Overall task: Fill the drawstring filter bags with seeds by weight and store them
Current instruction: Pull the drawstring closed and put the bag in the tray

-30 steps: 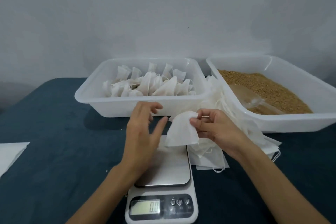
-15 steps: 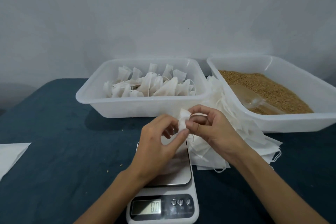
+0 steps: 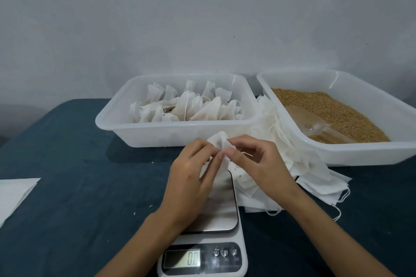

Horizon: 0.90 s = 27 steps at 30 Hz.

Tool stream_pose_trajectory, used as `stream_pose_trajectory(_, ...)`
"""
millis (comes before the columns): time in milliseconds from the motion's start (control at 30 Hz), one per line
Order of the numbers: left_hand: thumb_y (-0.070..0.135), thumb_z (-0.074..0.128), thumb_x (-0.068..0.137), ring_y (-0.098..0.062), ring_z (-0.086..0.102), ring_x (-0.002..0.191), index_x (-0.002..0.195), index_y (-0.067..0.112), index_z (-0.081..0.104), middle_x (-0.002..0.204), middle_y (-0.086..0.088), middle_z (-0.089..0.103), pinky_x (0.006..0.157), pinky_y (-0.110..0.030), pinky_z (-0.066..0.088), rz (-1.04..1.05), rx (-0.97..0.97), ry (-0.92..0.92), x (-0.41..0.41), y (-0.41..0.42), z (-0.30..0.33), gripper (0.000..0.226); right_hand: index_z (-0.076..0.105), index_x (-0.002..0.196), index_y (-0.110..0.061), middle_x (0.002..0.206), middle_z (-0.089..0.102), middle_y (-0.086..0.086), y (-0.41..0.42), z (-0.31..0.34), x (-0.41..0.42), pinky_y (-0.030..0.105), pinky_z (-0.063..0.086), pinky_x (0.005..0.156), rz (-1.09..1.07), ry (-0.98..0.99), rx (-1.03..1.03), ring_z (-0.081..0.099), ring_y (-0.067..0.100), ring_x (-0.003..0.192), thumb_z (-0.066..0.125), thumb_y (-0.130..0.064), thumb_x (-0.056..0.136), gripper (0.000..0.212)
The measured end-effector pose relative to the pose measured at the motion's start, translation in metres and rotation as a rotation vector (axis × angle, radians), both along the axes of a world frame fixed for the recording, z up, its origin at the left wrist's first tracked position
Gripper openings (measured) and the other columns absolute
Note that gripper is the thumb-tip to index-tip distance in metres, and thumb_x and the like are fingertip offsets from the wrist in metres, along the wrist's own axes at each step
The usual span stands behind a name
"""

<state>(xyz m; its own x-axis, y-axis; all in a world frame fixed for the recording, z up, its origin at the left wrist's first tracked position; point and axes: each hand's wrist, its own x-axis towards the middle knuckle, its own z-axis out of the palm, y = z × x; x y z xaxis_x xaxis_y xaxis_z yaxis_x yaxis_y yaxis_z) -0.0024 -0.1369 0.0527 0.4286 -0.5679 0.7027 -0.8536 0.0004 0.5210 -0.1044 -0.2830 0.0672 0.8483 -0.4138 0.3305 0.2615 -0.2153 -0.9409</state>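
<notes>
A small white filter bag [image 3: 219, 141] is held above the far end of the scale [image 3: 216, 213], pinched between both hands. The left hand [image 3: 191, 177] grips its left edge with curled fingers [image 3: 216, 157], and the right hand [image 3: 258, 164] pinches the right edge between thumb and forefinger, the other fingers bent loosely above. The two thumbs are set almost tip to tip at the bag's mouth.

The scale is placed near the front of the dark blue surface [image 3: 78, 186], its steel plate partly covered by the left wrist; zeros are shown on the display [image 3: 182, 258].

Behind the hands, a clear plastic tub [image 3: 112, 123] is seen with tied, filled bags [image 3: 186, 108] heaped inside. To its right, a second tub [image 3: 360, 153] is filled with brown seeds [image 3: 326, 105], and a clear scoop [image 3: 308, 119] is laid in them. A stack of flat empty bags [image 3: 315, 175] is spread between the two tubs and down to the right of the scale, with loose strings trailing at its near edge. A white sheet [image 3: 13, 193] is seen at the left edge of the surface, and a few stray seeds [image 3: 135, 213] are scattered nearby.
</notes>
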Motion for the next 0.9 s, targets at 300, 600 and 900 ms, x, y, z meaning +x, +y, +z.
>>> stream_pose_trajectory(300,0.046,0.075,0.085,-0.006,0.064,0.116,0.134,0.032,0.055,0.13,0.013,0.063,0.081,-0.018,0.056,-0.033,-0.12,0.695,0.0,0.003,0.013,0.055,0.074,0.104,-0.008,0.107,0.073,0.017,-0.013,0.006,-0.003,0.037,0.058,0.089,0.164,-0.09,0.51,0.07,0.028,0.098,0.075,-0.019,0.084,0.023)
stream_pose_trajectory(600,0.011,0.076,0.094,-0.022,0.072,0.082,0.092,0.015,0.076,0.087,-0.006,0.076,0.076,-0.036,0.059,-0.071,-0.122,0.708,0.006,0.005,0.008,0.004,0.075,0.079,-0.022,0.088,0.066,-0.004,-0.01,0.003,-0.002,0.021,0.05,0.068,-0.296,-0.086,-0.054,0.056,0.02,0.071,0.08,-0.031,0.076,0.01)
stream_pose_trajectory(900,0.011,0.076,0.091,-0.017,0.072,0.087,0.094,0.008,0.077,0.092,-0.011,0.078,0.082,-0.028,0.059,-0.045,-0.313,0.881,0.013,0.005,0.012,0.005,0.069,0.093,-0.01,0.085,0.074,0.003,-0.001,0.005,-0.004,0.028,0.043,0.042,-0.133,-0.086,0.01,0.054,0.023,0.039,0.067,-0.024,0.096,0.015)
